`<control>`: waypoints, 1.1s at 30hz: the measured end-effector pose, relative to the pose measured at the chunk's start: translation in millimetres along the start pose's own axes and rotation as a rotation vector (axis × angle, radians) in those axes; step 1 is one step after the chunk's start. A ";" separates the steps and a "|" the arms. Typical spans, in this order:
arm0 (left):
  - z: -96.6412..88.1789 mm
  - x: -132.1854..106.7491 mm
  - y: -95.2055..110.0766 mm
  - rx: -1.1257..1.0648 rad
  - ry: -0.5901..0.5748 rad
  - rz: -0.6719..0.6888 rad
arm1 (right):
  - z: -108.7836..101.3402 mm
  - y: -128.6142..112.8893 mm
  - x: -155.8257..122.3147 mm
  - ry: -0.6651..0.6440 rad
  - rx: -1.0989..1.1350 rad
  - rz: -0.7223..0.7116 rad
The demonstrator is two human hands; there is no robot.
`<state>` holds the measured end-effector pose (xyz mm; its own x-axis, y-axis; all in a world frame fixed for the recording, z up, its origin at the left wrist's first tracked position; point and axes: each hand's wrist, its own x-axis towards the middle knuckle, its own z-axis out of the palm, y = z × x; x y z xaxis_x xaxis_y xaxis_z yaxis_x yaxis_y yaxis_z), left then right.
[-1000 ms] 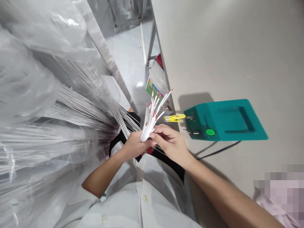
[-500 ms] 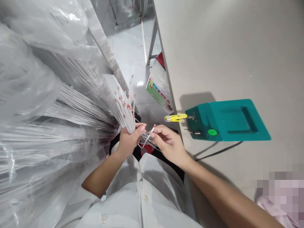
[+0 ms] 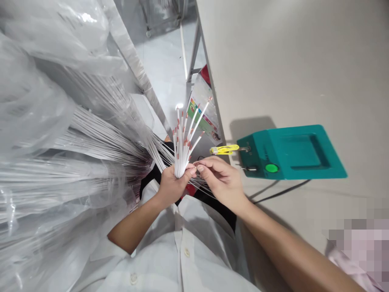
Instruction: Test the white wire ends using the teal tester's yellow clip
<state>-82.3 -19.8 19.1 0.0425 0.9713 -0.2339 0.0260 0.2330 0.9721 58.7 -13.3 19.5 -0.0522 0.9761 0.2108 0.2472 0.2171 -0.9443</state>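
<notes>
A bundle of white wires (image 3: 181,156) with reddish-copper ends stands up out of my left hand (image 3: 176,182), whose fingers are wrapped round it. The wire tips fan out above the fist. Close by on the right, my right hand (image 3: 223,180) is closed in a pinch, its fingertips almost at my left thumb. What lies between those fingertips is too small to make out. Thin wires pass below both hands, over my dark-clothed lap. At the table edge, right of my hands, a teal device (image 3: 291,152) with a green button (image 3: 271,168) carries a yellow-wrapped clip (image 3: 225,149).
Long white wires under clear plastic sheeting (image 3: 36,97) fill the left side. The grey table (image 3: 288,69) spans the right, with a black cable (image 3: 282,192) behind the device. A printed box (image 3: 204,117) stands on the floor. A pink sleeve (image 3: 346,259) shows at lower right.
My left hand has moved right with the wire bundle, which now stands more upright. The bent wire seen in my right fingers earlier no longer shows there. The two hands are closer together.
</notes>
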 end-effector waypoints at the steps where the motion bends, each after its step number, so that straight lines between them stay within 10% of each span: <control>1: 0.3 -0.2 -0.6 0.011 0.003 0.018 | 0.4 0.0 -0.2 0.009 0.003 -0.001; 23: -6.3 -3.2 -1.3 -0.027 -0.036 -0.139 | -4.7 -3.5 2.0 -0.063 -0.175 -0.143; 33: -9.6 -2.5 6.2 0.029 -0.019 -0.073 | -15.1 -4.5 2.7 -0.084 -0.067 0.004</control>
<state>-91.8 -20.3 25.8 0.0584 0.9507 -0.3046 0.0587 0.3013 0.9517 72.1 -11.7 28.1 -0.1312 0.9743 0.1829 0.3118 0.2157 -0.9254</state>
